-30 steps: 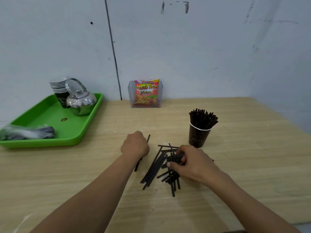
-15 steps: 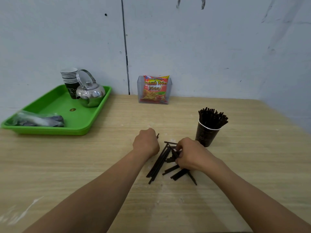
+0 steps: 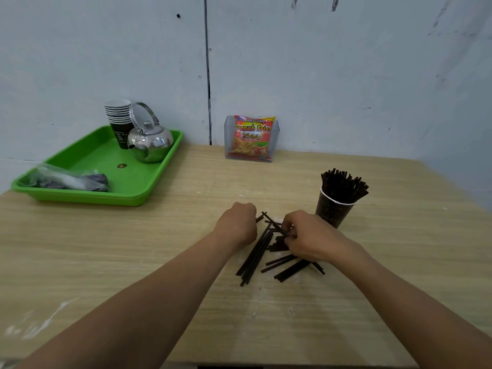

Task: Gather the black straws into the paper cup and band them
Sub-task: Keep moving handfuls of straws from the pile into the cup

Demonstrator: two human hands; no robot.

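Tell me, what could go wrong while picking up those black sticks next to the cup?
The paper cup is already crammed with straws and stands right beside the right hand, so a bump might tip it. The loose straws lie crisscrossed, so some may slip from the fingers and roll away.

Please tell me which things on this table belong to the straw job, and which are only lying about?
Part of the job:
loose black straws
paper cup
straws already in the cup

Only lying about:
green tray
kettle
stack of cups
plastic bag
snack packet
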